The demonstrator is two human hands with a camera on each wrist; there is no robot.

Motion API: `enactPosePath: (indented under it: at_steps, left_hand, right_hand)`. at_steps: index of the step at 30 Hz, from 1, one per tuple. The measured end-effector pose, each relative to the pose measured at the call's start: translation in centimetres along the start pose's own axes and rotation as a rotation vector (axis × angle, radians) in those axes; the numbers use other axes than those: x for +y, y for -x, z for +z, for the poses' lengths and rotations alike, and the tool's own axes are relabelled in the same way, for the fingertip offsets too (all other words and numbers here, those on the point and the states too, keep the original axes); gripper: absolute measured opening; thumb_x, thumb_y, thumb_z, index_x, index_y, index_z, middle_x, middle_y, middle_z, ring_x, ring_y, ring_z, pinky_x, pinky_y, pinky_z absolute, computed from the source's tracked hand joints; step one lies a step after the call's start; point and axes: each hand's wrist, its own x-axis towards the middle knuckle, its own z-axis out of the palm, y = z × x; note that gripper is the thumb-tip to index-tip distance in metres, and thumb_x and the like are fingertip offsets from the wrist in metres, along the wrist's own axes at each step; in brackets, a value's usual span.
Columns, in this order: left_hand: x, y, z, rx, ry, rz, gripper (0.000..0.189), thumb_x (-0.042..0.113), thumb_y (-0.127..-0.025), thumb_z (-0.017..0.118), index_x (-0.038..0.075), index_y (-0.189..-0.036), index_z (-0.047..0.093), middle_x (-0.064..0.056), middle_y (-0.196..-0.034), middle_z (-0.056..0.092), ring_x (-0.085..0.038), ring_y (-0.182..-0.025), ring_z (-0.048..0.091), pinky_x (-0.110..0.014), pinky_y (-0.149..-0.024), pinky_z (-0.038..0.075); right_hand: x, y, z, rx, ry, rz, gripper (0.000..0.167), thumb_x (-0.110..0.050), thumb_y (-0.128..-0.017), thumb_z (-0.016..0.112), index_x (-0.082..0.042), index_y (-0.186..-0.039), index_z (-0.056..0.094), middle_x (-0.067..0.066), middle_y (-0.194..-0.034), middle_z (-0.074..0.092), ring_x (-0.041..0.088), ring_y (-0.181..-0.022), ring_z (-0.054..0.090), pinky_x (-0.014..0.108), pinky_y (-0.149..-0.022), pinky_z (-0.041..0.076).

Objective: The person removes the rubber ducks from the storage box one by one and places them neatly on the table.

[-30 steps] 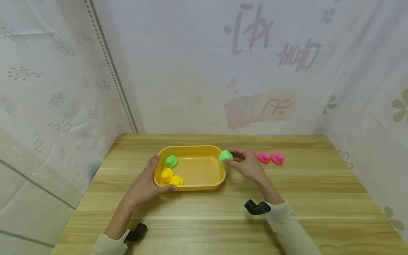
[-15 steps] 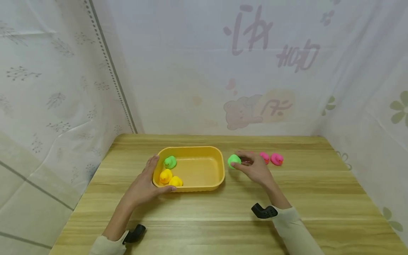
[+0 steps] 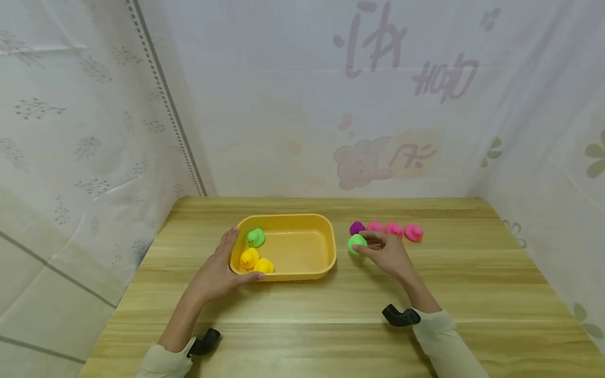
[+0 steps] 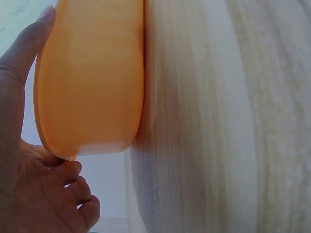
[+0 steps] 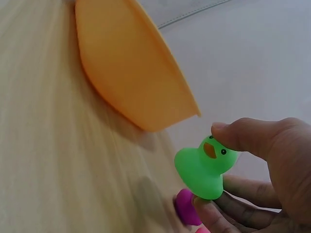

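Observation:
My right hand (image 3: 388, 253) pinches a green rubber duck (image 5: 204, 167) between thumb and fingers, right of the yellow plastic tub (image 3: 307, 247). The duck's orange beak and eyes face the right wrist view. Just behind it sits a purple rubber duck (image 3: 357, 228) on the table. My left hand (image 3: 216, 270) holds the tub's left end, thumb (image 4: 34, 36) along the front rim and fingers by the left side. Inside, on the left, are a green duck (image 3: 256, 238) and two yellow ducks, one behind (image 3: 249, 258) and one at the front wall (image 3: 264, 265).
Pink rubber ducks (image 3: 414, 232) stand in a row right of the purple one, partly behind my right hand. All rest on a wood-grain table (image 3: 302, 325). A patterned cloth (image 3: 264, 105) hangs behind the table and at both sides.
My right hand has carried the green duck from above the tub's right rim rightward, away from the tub. The purple duck has come into view. My left hand stays on the tub.

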Motion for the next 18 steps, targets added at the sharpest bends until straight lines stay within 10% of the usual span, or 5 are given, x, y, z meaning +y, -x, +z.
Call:
enactPosePath:
  at_steps: [18]
  left_hand:
    - [0.0, -0.2, 0.1, -0.002, -0.003, -0.012, 0.136, 0.076, -0.069, 0.079, 0.020, -0.167, 0.002, -0.014, -0.174, 0.008, -0.045, -0.158, 0.016, -0.073, -0.119, 0.023]
  right_hand:
    - [1.6, 0.4, 0.4, 0.022, 0.102, 0.014, 0.050, -0.035, -0.089, 0.081, -0.005, -0.128, 0.071, 0.015, -0.124, 0.073, 0.031, -0.109, 0.072, 0.042, -0.094, 0.061]
